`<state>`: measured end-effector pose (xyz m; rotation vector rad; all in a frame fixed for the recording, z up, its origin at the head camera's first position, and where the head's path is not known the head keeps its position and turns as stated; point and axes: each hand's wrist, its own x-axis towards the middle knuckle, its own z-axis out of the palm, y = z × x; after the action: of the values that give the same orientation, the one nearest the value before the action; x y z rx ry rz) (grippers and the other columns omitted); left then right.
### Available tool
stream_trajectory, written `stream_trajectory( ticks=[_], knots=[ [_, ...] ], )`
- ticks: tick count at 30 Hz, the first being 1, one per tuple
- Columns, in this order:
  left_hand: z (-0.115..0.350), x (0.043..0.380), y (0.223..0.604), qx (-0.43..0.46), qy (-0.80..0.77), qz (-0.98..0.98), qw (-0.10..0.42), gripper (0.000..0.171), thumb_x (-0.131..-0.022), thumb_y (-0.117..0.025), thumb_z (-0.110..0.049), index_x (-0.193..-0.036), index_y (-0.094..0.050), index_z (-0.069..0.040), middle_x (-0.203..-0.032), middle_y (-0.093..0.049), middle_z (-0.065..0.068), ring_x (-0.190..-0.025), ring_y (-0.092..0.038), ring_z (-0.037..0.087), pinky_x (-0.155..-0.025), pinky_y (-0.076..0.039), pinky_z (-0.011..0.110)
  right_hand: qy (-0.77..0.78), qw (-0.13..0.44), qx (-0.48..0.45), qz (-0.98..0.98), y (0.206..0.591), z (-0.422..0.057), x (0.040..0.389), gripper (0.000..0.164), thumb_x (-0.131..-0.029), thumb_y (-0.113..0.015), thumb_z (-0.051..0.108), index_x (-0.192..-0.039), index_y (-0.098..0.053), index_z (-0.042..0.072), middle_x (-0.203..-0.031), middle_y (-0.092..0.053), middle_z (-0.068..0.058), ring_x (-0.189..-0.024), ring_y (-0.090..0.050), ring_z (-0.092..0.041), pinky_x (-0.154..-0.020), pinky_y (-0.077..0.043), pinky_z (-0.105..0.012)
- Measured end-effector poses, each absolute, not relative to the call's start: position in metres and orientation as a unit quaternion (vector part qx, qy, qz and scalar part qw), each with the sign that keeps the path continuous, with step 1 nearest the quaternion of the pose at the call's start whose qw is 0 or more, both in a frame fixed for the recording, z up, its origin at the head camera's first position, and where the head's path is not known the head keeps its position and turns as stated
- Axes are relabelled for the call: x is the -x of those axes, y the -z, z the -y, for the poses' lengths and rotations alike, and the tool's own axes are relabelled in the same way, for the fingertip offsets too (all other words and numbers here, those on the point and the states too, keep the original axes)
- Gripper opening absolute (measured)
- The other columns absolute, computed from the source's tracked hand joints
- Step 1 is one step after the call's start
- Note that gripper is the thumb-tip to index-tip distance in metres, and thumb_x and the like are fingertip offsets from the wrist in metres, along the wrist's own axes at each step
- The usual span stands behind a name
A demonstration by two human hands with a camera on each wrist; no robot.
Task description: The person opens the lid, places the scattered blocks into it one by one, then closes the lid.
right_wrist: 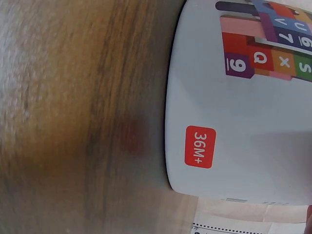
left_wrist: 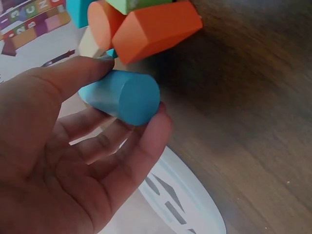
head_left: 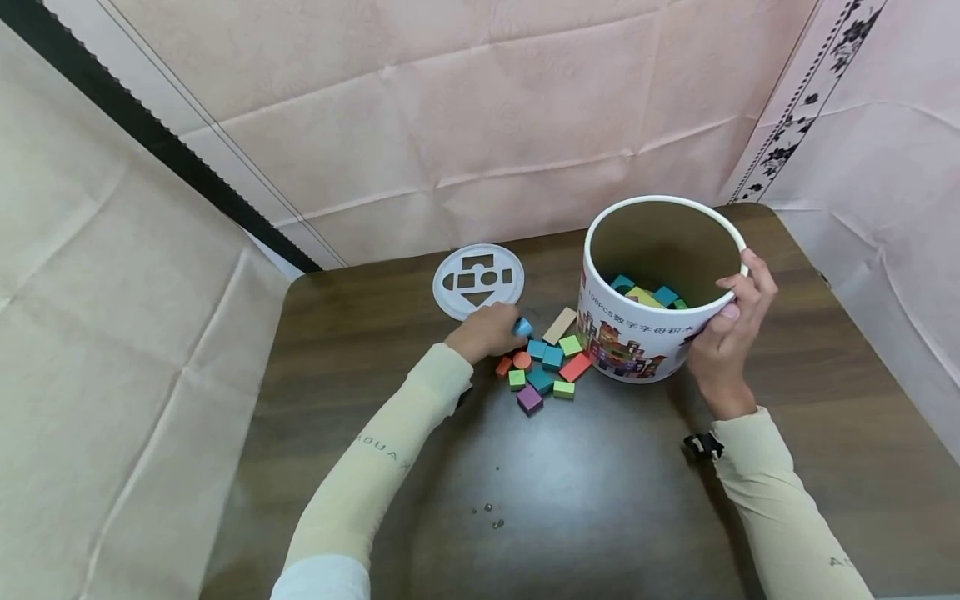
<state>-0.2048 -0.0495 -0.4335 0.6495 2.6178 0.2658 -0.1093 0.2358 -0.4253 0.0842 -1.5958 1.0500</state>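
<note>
My left hand (head_left: 487,331) pinches a blue cylinder block (left_wrist: 119,95) between thumb and fingers, at the left side of a pile of toy blocks. Beside it in the left wrist view are an orange block (left_wrist: 158,31) and an orange cylinder (left_wrist: 103,24). My right hand (head_left: 731,329) grips the rim and side of a white printed bucket (head_left: 637,342) on the table, its thumb outside. Inside the bucket lie blue, yellow and green blocks (head_left: 643,296). In the right wrist view the bucket's wall (right_wrist: 234,107) fills the right half; the hand is nearly out of sight there.
A round white lid (head_left: 447,302) with shaped holes lies behind my left hand. Loose blocks, including a purple one (head_left: 529,400) and a tan one (head_left: 559,326), spread left of the bucket. Small clear bits (head_left: 498,524) dot the wooden table (head_left: 360,350). Cloth walls (head_left: 525,108) stand around it.
</note>
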Motion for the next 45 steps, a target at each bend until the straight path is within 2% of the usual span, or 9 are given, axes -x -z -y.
stream_trajectory(
  ticks=[7, 14, 22, 25, 30, 34, 36, 40, 45],
  knots=[
    [0.054, 0.202, 0.420, -0.275, -0.186, -0.926, 0.178, 0.037, -0.090, -0.066, -0.038, -0.119, -0.061, -0.014, -0.095, -0.059, 0.000, -0.084, -0.055, 0.016, -0.070, -0.050, 0.027, -0.450, 0.591, -0.038, 0.668, 0.424, -0.232, 0.108, 0.067, -0.096, -0.035, 0.062, -0.096, -0.047, -0.004, -0.132, -0.044, -0.015, -0.125, -0.044, -0.031, -0.106, -0.033, -0.049],
    [0.055, 0.193, 0.391, -0.318, -0.263, -0.906, 0.097, 0.049, -0.093, -0.060, -0.046, -0.132, -0.057, -0.016, -0.115, -0.060, -0.004, -0.095, -0.054, 0.010, -0.080, -0.049, 0.025, -0.449, 0.597, -0.045, 0.663, 0.422, -0.230, 0.112, 0.065, -0.096, -0.035, 0.060, -0.096, -0.047, -0.004, -0.131, -0.045, -0.016, -0.124, -0.044, -0.033, -0.106, -0.033, -0.049],
    [0.039, 0.174, 0.349, -0.378, -0.395, -0.837, -0.012, 0.050, -0.093, -0.060, -0.045, -0.134, -0.058, -0.016, -0.125, -0.059, -0.006, -0.103, -0.054, 0.004, -0.088, -0.048, 0.021, -0.446, 0.602, -0.045, 0.660, 0.420, -0.229, 0.112, 0.063, -0.096, -0.035, 0.059, -0.095, -0.048, -0.002, -0.129, -0.046, -0.016, -0.123, -0.045, -0.033, -0.106, -0.033, -0.049],
    [0.028, 0.172, 0.335, -0.387, -0.423, -0.818, -0.030, 0.051, -0.092, -0.060, -0.046, -0.133, -0.058, -0.016, -0.125, -0.059, -0.007, -0.104, -0.053, 0.004, -0.090, -0.047, 0.021, -0.443, 0.598, -0.042, 0.667, 0.420, -0.230, 0.112, 0.065, -0.096, -0.035, 0.061, -0.096, -0.047, -0.003, -0.130, -0.045, -0.015, -0.124, -0.044, -0.032, -0.106, -0.033, -0.049],
    [0.006, 0.175, 0.311, -0.404, -0.400, -0.823, -0.003, 0.046, -0.098, -0.054, -0.032, -0.139, -0.049, -0.013, -0.129, -0.053, -0.002, -0.105, -0.050, 0.007, -0.092, -0.045, 0.020, -0.437, 0.588, -0.042, 0.679, 0.422, -0.233, 0.112, 0.066, -0.096, -0.034, 0.063, -0.098, -0.047, -0.002, -0.132, -0.045, -0.015, -0.126, -0.043, -0.031, -0.106, -0.033, -0.049],
    [-0.012, 0.179, 0.296, -0.433, -0.317, -0.843, 0.030, 0.048, -0.101, -0.041, -0.023, -0.147, -0.038, -0.014, -0.139, -0.044, 0.001, -0.117, -0.043, 0.009, -0.100, -0.036, 0.019, -0.431, 0.579, -0.043, 0.690, 0.424, -0.235, 0.114, 0.065, -0.097, -0.033, 0.062, -0.100, -0.047, -0.001, -0.133, -0.045, -0.015, -0.127, -0.043, -0.031, -0.107, -0.033, -0.049],
    [-0.020, 0.183, 0.290, -0.451, -0.271, -0.849, 0.039, 0.048, -0.101, -0.040, -0.023, -0.149, -0.036, -0.015, -0.142, -0.043, 0.000, -0.121, -0.040, 0.009, -0.104, -0.031, 0.017, -0.429, 0.576, -0.043, 0.694, 0.425, -0.237, 0.115, 0.065, -0.097, -0.033, 0.062, -0.101, -0.047, -0.002, -0.134, -0.044, -0.014, -0.128, -0.042, -0.030, -0.107, -0.033, -0.048],
    [-0.038, 0.195, 0.282, -0.485, -0.210, -0.847, 0.058, 0.046, -0.102, -0.047, -0.027, -0.146, -0.041, -0.014, -0.140, -0.048, 0.000, -0.120, -0.045, 0.008, -0.104, -0.030, 0.016, -0.429, 0.573, -0.044, 0.696, 0.425, -0.239, 0.117, 0.066, -0.097, -0.032, 0.062, -0.101, -0.046, -0.003, -0.135, -0.044, -0.014, -0.128, -0.042, -0.031, -0.107, -0.033, -0.046],
    [-0.064, 0.209, 0.282, -0.494, -0.183, -0.842, 0.115, 0.043, -0.097, -0.057, -0.031, -0.135, -0.055, -0.012, -0.129, -0.059, -0.002, -0.108, -0.053, 0.005, -0.095, -0.038, 0.014, -0.428, 0.574, -0.037, 0.697, 0.427, -0.240, 0.114, 0.066, -0.096, -0.032, 0.063, -0.101, -0.047, -0.001, -0.135, -0.044, -0.014, -0.127, -0.042, -0.030, -0.107, -0.033, -0.047]
  ],
)
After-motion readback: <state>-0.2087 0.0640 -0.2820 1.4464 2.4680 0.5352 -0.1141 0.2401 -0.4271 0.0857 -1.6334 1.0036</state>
